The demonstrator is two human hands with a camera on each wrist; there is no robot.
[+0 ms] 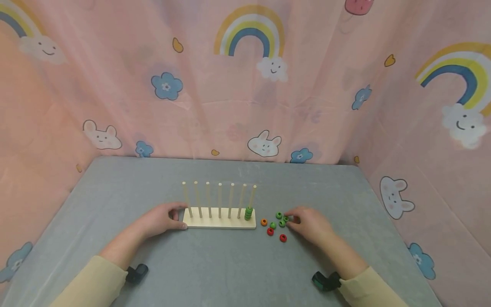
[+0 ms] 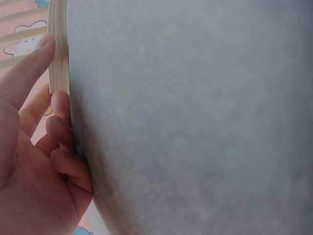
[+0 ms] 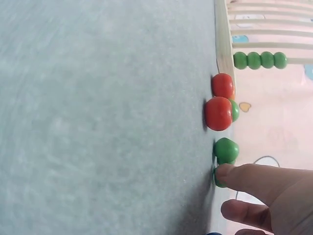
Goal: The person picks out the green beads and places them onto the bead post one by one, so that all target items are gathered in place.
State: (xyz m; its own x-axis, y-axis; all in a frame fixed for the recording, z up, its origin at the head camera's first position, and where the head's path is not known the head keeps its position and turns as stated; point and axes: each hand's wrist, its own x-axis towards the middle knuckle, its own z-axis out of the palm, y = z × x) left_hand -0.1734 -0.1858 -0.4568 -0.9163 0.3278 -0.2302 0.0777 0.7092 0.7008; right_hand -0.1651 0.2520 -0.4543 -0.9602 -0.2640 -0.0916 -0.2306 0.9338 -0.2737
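Observation:
A pale wooden peg board [image 1: 220, 222] with a row of several upright pegs stands on the table. At its left end my left hand [image 1: 163, 219] grips the base [image 2: 58, 63], thumb on the front and fingers behind. Several green beads [image 3: 260, 60] are stacked on the rightmost peg. To the right of the board my right hand [image 1: 308, 224] pinches a green bead [image 3: 220, 179] between thumb and index finger, low at the tabletop. Other loose green beads [image 1: 278, 215], two red beads [image 1: 283, 238] and an orange bead [image 1: 264, 222] lie just left of this hand.
The grey tabletop [image 1: 215, 264] stretches around the board, with a pink printed curtain [image 1: 215, 106] along its back and sides. A dark strap device [image 1: 137, 273] is on the left wrist, another [image 1: 326, 281] on the right.

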